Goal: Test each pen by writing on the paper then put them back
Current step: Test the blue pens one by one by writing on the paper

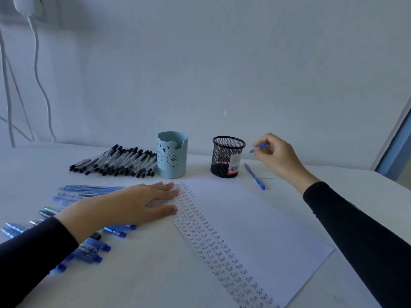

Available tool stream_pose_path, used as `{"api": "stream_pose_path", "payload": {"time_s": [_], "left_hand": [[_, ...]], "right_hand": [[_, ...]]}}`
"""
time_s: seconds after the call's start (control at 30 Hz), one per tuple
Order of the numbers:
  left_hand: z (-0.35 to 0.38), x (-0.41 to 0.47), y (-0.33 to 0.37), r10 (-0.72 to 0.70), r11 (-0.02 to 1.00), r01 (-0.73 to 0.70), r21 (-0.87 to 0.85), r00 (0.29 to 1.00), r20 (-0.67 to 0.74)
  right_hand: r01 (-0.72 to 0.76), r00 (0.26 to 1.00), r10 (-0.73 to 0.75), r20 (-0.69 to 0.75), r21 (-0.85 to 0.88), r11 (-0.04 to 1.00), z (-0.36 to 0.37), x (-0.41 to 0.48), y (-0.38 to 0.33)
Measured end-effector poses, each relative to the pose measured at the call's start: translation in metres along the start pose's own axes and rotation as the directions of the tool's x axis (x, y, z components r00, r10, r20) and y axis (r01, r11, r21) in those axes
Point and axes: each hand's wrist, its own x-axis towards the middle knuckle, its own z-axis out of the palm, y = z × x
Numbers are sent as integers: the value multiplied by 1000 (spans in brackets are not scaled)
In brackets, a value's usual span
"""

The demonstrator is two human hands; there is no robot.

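On my feed: right hand pinches a blue pen btwn thumb & curled fingers, held in the air just right of the black mesh cup. Left hand lies flat, fingers straight, tips on the paper at its rows of "Test". Second blue pen lies on the table below the right fingers. Bear cup & black pens sit beyond the left fingertips; loose blue pens lie by the left wrist.
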Motion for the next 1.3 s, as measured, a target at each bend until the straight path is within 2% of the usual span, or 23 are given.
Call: {"api": "stream_pose_path", "payload": {"time_s": [0.13,0.23,0.37,0.53,0.67,0.73,0.93,1.03,1.1,1.17,1.23,1.3], "left_hand": [[1,2,-1,-6,1000,6,-6,1000,3],[0,1,0,-2,1000,2,1,1000,4],[0,2,0,3,1000,-3,3,1000,5],[0,1,-1,-2,999,2,-33,1000,4],[0,1,-1,1,999,-1,-37,1000,1],[0,1,0,8,999,-8,-43,1000,-4],[1,2,-1,23,999,-24,-34,999,-23],[1,1,-3,33,998,-35,-48,998,-49],[-3,2,-4,42,998,-46,-48,994,-98],[-11,2,-9,36,998,-44,-38,984,-177],[-21,0,-17,23,1000,-28,-11,959,-283],[-30,-4,-29,4,1000,-5,-2,930,-368]], "right_hand": [[115,982,-72,173,-252,961,14,-9,22],[216,951,-98,292,-406,888,20,-13,35],[244,921,-60,384,-450,859,15,-9,42],[200,868,75,490,-484,852,12,-4,45],[114,928,39,370,-381,917,12,-5,44],[88,951,41,308,-394,915,13,-6,48],[-27,975,119,187,-433,901,16,-6,54],[-55,974,144,175,-434,899,20,-7,50],[-59,980,141,139,-475,878,20,-9,46],[-50,997,72,25,-498,866,19,-11,37],[-9,997,-28,-77,-440,898,19,-14,24],[52,996,-73,-54,-327,943,23,-19,11]]}}
